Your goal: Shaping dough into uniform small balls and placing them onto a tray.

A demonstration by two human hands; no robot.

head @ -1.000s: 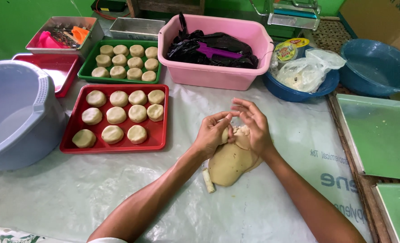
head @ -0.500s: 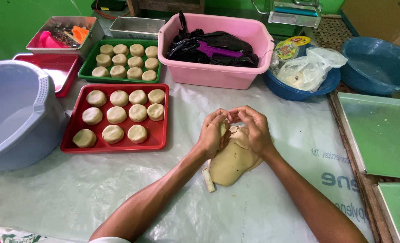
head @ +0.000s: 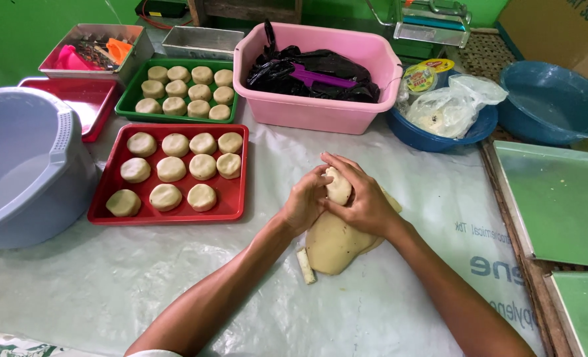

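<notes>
Head view: both hands at frame centre, working one small dough ball (head: 339, 186). Left hand (head: 305, 206) cups it from the 9 o'clock side, fingers curled closed against it. Right hand (head: 363, 198) wraps over it from 3 o'clock, fingers closed on the ball too. The ball sits pinched between the two hands, just above the big dough slab (head: 337, 241), which lies flat on the plastic-covered desk (head: 175, 284) under the right palm. A small dough offcut (head: 306, 265) lies touching the slab's edge at its 8 o'clock.

At 9 o'clock of the hands: red tray (head: 231, 205) with ten flattened dough rounds in rows. Behind it at 11 o'clock: green tray (head: 127, 104) with more rounds. Far 9 o'clock: grey-blue plastic bucket (head: 36, 172). At 12 o'clock: pink tub (head: 320, 112) holding a black plastic bag (head: 307, 69). At 1 o'clock: blue bowl (head: 432, 139) with a clear plastic bag (head: 452, 106). At 3 o'clock: green baking sheet (head: 558, 198).
</notes>
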